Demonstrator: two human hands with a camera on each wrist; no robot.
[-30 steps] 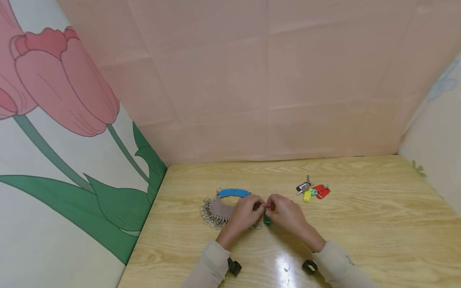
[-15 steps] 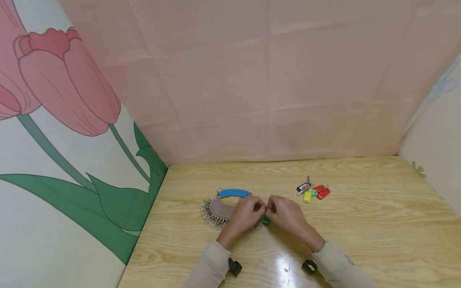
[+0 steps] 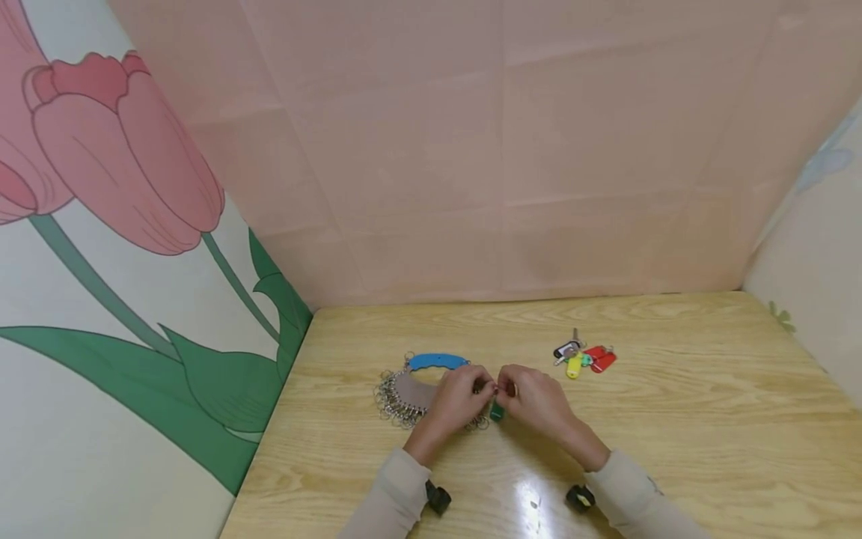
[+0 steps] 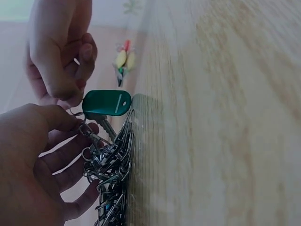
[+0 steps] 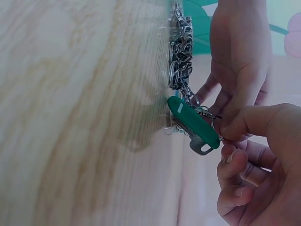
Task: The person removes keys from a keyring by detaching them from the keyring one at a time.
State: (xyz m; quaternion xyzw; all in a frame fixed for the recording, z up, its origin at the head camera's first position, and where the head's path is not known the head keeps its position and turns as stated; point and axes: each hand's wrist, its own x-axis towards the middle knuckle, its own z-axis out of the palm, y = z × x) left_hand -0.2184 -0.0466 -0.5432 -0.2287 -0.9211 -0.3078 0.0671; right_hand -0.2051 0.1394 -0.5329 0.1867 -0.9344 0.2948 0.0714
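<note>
A green key tag (image 4: pixel 107 102) with a key (image 4: pixel 107 126) hangs from a thin metal ring (image 4: pixel 76 112) where both hands meet. My right hand (image 3: pixel 535 397) pinches that ring between thumb and forefinger. From the other side, my left hand (image 3: pixel 461 397) pinches a small metal snap hook (image 4: pixel 89 133) close to the ring; the exact contact is partly hidden by the fingers. The hook belongs to a curved brown key holder (image 3: pixel 412 389) with a blue grip (image 3: pixel 439 361) and many hooks and rings along its edge. My left hand covers the holder's right part.
On the wooden table (image 3: pixel 687 419), a small pile of keys with a yellow tag (image 3: pixel 574 367), red tags (image 3: pixel 601 358) and a black-edged tag (image 3: pixel 567 349) lies beyond my right hand. A pink-covered wall (image 3: pixel 498 187) stands behind, with a tulip-printed wall (image 3: pixel 135 150) at left.
The green key tag swings and turns slightly below the fingers. Both hands stay in nearly the same place, with small finger movements. The pile of keys has not moved.
</note>
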